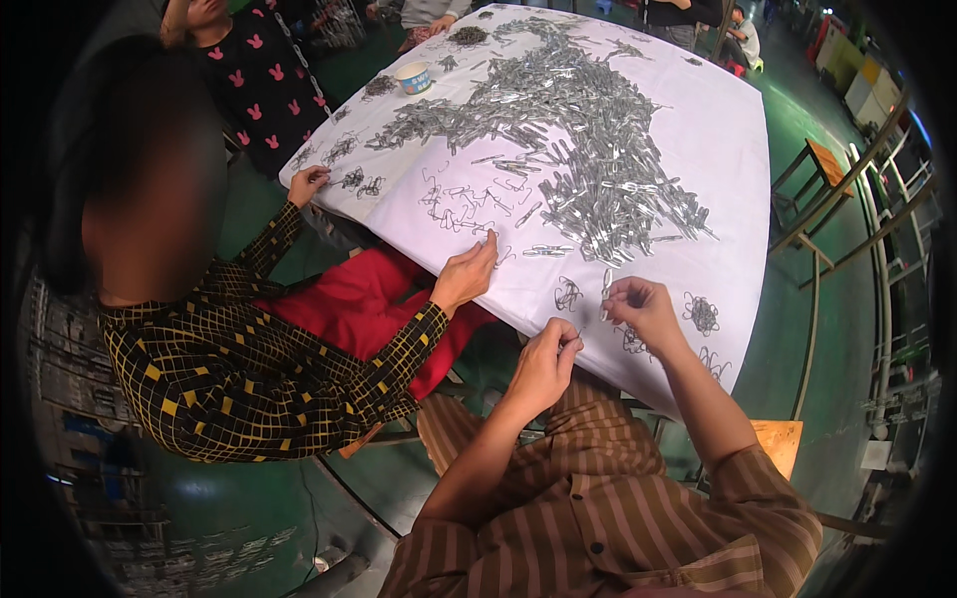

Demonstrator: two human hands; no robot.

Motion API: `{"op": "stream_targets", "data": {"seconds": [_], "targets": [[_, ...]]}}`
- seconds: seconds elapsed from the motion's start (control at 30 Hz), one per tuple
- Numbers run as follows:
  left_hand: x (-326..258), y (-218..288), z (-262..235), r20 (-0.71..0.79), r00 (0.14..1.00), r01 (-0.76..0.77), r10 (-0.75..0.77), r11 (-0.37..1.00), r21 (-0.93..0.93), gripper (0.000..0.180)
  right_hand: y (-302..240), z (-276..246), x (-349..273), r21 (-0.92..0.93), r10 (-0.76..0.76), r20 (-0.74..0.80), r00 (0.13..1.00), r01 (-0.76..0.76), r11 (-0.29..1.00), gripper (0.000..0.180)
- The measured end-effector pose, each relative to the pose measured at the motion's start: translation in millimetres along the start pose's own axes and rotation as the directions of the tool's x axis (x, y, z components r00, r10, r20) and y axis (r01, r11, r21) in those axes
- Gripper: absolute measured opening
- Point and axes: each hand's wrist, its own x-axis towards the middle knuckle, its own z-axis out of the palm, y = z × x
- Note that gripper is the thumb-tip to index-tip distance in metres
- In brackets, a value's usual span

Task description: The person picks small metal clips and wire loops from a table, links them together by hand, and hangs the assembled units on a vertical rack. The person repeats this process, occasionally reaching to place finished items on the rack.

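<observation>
My right hand (646,311) is closed in a pinch over the near edge of the table, holding a slim silver metal strip (607,282) upright. Close by on its left, my left hand (546,367) is closed, with thumb and fingertips pressed together; what they hold, if anything, is too small to make out. Between and beyond my hands lies a small tangle of thin bent wires (567,294). Another wire tangle (635,341) is partly covered by my right hand. Farther right sits a rounder wire clump (702,313). A large heap of silver metal strips (608,149) spreads past my hands.
The table has a white cover (718,149). To my left, a co-worker in a checked sleeve (389,359) reaches a hand (467,271) toward scattered wire hooks (454,204). A paper tub (413,78) stands at far left. A wooden stool (829,164) stands right of the table.
</observation>
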Motion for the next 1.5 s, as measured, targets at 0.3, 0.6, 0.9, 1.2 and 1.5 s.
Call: {"op": "stream_targets", "data": {"seconds": [0.3,0.6,0.9,1.2,1.5], "targets": [[-6.4,-8.4,9.0,-0.029,0.994,-0.104,0.109,0.986,0.132,0.016,6.4,28.1,-30.1,0.019,-0.059,-0.017,0.998,0.06,0.998,0.015],[22.5,-29.5,-10.8,-0.042,0.999,0.015,-0.011,0.993,0.114,0.008,11.7,34.7,-43.0,-0.245,-0.235,-0.142,0.962,0.196,0.949,0.011],[75.1,-52.9,15.3,0.084,0.974,-0.209,0.212,0.681,0.702,0.006,4.2,36.1,-52.2,-0.274,-0.265,-0.179,0.948,0.211,0.938,0.01],[92.0,-50.6,4.0,0.036,0.974,-0.202,0.223,0.788,0.582,0.005,0.0,37.9,-55.3,-0.254,-0.228,-0.173,0.958,0.18,0.95,0.011],[95.2,-59.6,-29.3,-0.027,0.991,0.129,-0.129,0.992,-0.003,0.011,4.5,42.5,-55.7,-0.218,-0.218,-0.158,0.963,0.181,0.959,0.012]]}}
